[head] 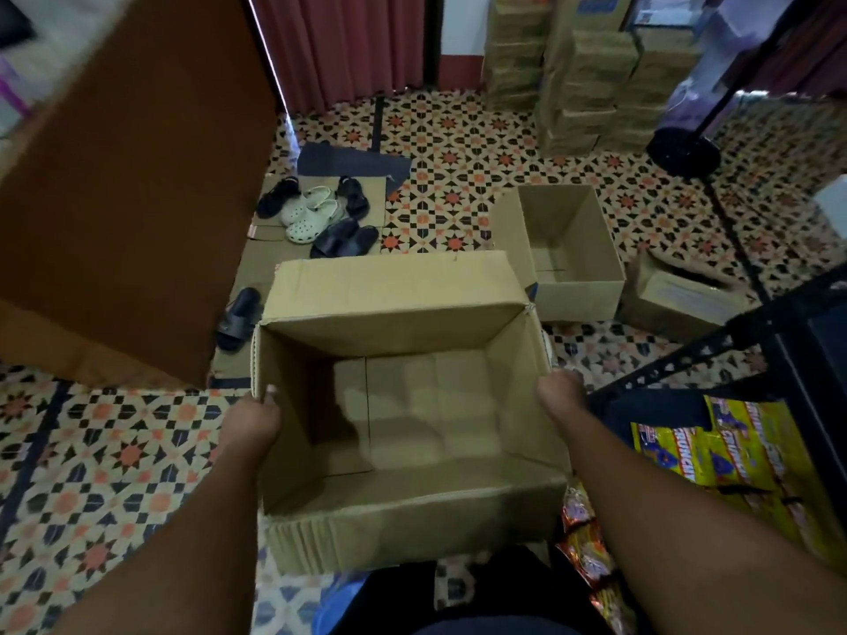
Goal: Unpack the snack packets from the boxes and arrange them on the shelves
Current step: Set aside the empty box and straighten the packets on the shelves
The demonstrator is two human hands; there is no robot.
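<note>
An open cardboard box [398, 323] is held up in front of me, and its inside is empty. My left hand [254, 417] grips its left wall with the thumb hooked over the rim. My right hand [561, 391] grips the right wall from outside. Yellow snack packets [715, 446] lie on a black metal shelf [779, 341] at the right. Orange-red snack packets [591, 556] sit low beside my right forearm.
A second empty open box [573, 286] stands on the tiled floor behind, with a tipped box [678, 304] to its right. Stacked sealed cartons [582, 80] fill the back right. Sandals and clogs [316, 213] lie on flattened cardboard. A brown panel [137, 176] rises at the left.
</note>
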